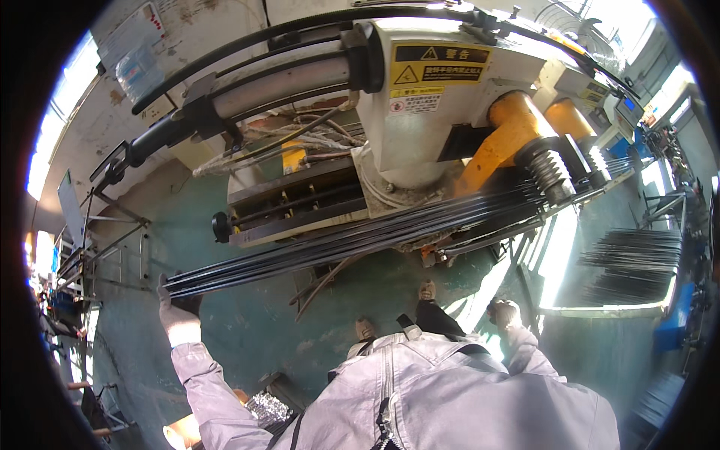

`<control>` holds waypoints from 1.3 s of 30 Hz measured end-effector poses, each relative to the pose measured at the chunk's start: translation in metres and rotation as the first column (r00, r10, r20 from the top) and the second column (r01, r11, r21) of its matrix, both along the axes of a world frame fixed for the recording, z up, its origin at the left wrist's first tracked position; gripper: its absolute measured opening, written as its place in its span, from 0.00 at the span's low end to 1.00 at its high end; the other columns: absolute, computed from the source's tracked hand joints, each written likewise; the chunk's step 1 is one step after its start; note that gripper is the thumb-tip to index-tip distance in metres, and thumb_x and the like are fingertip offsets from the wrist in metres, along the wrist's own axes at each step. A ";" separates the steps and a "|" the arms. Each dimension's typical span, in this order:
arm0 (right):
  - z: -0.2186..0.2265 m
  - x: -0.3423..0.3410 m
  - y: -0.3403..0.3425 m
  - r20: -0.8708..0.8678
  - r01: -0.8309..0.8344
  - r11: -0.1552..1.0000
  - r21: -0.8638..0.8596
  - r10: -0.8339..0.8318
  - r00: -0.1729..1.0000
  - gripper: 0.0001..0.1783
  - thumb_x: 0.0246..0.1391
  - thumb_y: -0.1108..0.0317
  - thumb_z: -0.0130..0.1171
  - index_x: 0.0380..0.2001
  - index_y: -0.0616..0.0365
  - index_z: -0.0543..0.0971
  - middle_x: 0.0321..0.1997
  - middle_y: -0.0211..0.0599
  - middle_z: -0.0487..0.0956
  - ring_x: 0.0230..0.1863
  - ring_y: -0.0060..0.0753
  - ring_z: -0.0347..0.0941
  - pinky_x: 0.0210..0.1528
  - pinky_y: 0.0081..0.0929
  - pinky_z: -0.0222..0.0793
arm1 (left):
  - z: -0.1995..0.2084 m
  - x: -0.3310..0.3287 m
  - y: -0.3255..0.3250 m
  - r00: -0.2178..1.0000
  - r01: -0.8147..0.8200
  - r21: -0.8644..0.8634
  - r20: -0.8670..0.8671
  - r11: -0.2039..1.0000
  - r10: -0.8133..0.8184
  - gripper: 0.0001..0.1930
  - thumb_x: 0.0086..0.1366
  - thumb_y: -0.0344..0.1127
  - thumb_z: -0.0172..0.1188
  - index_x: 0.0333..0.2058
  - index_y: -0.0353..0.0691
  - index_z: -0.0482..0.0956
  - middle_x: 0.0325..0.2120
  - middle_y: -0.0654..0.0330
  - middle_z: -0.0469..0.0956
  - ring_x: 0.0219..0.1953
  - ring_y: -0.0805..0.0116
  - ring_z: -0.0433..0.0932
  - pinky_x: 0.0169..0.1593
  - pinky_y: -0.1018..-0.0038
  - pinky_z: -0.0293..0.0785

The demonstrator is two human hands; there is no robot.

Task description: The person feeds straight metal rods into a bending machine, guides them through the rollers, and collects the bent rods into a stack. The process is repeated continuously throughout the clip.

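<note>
A bundle of long, thin, dark rods stretches from the lower left up to the machine at the right. My left hand, in a light glove with a dark palm, is closed around the bundle's left end. The far end of the rods lies by the orange arm and the metal coil springs of the machine. My right hand, also gloved, is held low to the right of my body, apart from the rods. Its fingers are curled in, and nothing shows in them.
The large white machine with warning labels fills the far side, a long cylinder reaching left from it. Dark rods lie in a pale-edged rack at right. A metal frame stands at left. My shoes are on the green floor.
</note>
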State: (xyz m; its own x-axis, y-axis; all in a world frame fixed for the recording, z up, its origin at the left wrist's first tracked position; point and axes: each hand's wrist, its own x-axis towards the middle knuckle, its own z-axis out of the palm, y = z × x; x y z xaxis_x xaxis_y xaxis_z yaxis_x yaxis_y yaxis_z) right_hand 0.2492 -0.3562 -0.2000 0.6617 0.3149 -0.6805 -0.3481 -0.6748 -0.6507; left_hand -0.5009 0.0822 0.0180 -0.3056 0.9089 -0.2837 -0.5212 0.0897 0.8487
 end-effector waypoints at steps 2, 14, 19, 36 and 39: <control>0.015 -0.012 0.029 0.028 0.030 0.997 -0.072 -0.028 0.999 0.17 0.68 0.59 0.61 0.37 0.62 0.89 0.32 0.35 0.87 0.28 0.32 0.80 0.31 0.31 0.72 | -0.006 -0.004 0.010 0.996 -0.077 0.017 0.054 0.997 0.076 0.29 0.83 0.62 0.52 0.73 0.55 0.75 0.68 0.55 0.80 0.65 0.48 0.81 0.65 0.44 0.80; -0.043 0.150 0.072 -0.076 -0.169 0.977 -0.128 0.160 0.984 0.17 0.69 0.56 0.66 0.43 0.61 0.89 0.34 0.36 0.89 0.31 0.28 0.82 0.32 0.30 0.76 | -0.110 0.230 -0.090 0.879 -0.127 -0.134 0.444 0.983 0.174 0.39 0.83 0.65 0.44 0.71 0.34 0.73 0.73 0.45 0.74 0.78 0.45 0.66 0.82 0.51 0.58; -0.103 0.259 0.056 0.129 -0.561 0.811 -0.164 0.582 0.803 0.12 0.71 0.60 0.61 0.44 0.55 0.87 0.32 0.36 0.86 0.30 0.27 0.81 0.32 0.30 0.74 | -0.175 0.400 -0.149 0.854 0.327 -0.195 0.481 0.925 -0.200 0.20 0.82 0.47 0.49 0.59 0.45 0.83 0.62 0.51 0.83 0.65 0.50 0.79 0.70 0.58 0.75; 0.076 0.205 0.053 0.138 -0.042 0.966 0.257 0.007 0.990 0.22 0.68 0.56 0.69 0.48 0.69 0.89 0.40 0.39 0.91 0.38 0.29 0.85 0.44 0.25 0.80 | -0.088 0.458 -0.127 0.824 0.557 0.144 -0.221 0.818 -0.522 0.26 0.87 0.46 0.36 0.72 0.41 0.72 0.70 0.50 0.76 0.71 0.48 0.74 0.79 0.53 0.63; 0.127 0.203 0.056 0.592 -0.346 0.895 0.283 0.120 0.797 0.26 0.74 0.52 0.61 0.56 0.68 0.86 0.47 0.42 0.90 0.50 0.33 0.85 0.54 0.31 0.80 | -0.079 0.463 -0.134 0.769 0.624 0.091 -0.244 0.776 -0.590 0.27 0.86 0.50 0.39 0.70 0.39 0.73 0.67 0.49 0.79 0.70 0.50 0.75 0.77 0.52 0.64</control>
